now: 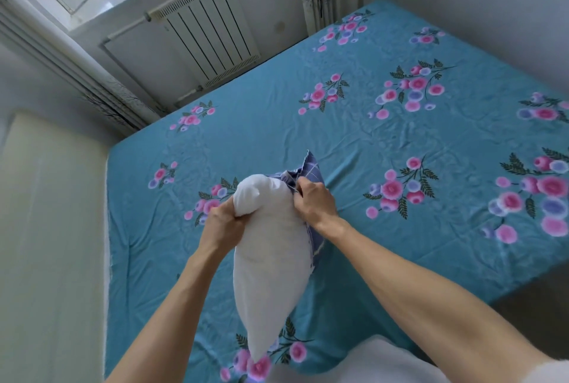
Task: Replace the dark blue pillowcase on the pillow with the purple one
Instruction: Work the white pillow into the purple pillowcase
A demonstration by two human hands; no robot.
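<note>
Hanging bare at lower centre of frame, the white pillow (271, 259) is held above the teal floral bedsheet (400, 142). Its upper corner is clamped in the left hand (223, 222). The right hand (314, 201) is closed on a bunched blue-purple checked pillowcase (303, 171) at centre frame; which case cannot be told. Pillow judged soft, light, compressible: corners best gripped. Radiator (212, 34) sits upper left.
</note>
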